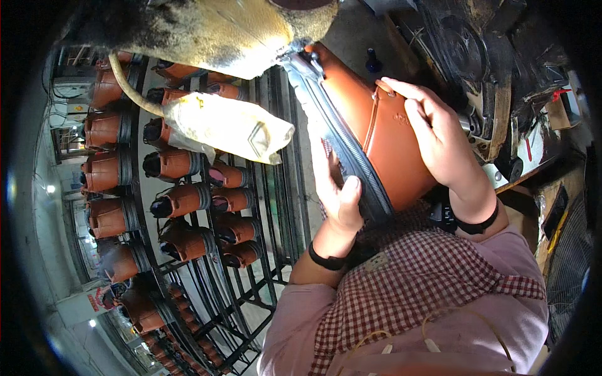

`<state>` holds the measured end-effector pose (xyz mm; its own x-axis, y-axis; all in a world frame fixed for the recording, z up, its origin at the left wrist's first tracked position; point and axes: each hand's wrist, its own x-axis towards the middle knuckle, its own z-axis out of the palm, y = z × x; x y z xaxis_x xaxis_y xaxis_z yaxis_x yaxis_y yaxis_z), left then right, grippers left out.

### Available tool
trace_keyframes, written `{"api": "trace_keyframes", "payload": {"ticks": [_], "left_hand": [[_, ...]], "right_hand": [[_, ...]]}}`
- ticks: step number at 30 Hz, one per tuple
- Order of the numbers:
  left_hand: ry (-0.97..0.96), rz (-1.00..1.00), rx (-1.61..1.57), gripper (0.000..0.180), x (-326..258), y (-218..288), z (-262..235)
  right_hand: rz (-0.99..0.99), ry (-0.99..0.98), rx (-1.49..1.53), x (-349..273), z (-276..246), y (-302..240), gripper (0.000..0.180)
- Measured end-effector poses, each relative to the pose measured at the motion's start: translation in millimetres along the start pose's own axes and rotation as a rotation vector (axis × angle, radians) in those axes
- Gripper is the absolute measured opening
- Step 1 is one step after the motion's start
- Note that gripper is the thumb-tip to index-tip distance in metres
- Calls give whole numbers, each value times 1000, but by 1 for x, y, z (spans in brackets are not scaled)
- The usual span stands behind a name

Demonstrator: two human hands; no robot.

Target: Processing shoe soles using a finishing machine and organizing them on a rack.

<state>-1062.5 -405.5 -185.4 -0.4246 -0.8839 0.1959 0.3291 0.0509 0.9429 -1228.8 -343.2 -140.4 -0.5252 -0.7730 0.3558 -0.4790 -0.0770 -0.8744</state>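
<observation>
Between my two hands is a brown leather shoe (400, 153) with a thick dark sole, tilted with its sole edge toward the left. My left hand (340, 197) grips the sole side, thumb on the edge and fingers partly hidden along the bottom. On the other side, my right hand (439, 128) lies over the leather upper, fingertips near the lace eyelets. The shoe's far end touches the working point of a worn black-and-yellow machine (219, 31), which looks like a sole stitcher. Contact there is partly hidden.
A bright lamp (226, 125) in a wrapped cover hangs on a bent neck left of the shoe. Black metal racks (276, 188) with several brown shoes (106, 169) fill the left. Dark machine parts (464, 50) and a small blue bottle (373, 61) are at the right.
</observation>
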Motion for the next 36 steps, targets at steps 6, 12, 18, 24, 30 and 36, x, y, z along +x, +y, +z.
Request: {"api": "trace_keyframes", "payload": {"ticks": [6,12,18,24,30,36], "left_hand": [[-35,-232,-64,73,20,39,5],[-33,-103,84,66,55,55,1],[-98,25,218,54,81,63,8],[26,-36,100,49,92,56,13],[18,-327,-185,28,104,56,0],[-193,-157,-49,54,104,44,-29]], "right_hand": [[49,17,367,-2,-2,-3,31],[-101,33,52,-8,5,7,31],[-89,31,-92,-11,13,25,35],[-134,68,-58,-5,19,37,39],[-179,312,209,-9,11,57,35],[-221,173,196,-31,12,25,41]]}}
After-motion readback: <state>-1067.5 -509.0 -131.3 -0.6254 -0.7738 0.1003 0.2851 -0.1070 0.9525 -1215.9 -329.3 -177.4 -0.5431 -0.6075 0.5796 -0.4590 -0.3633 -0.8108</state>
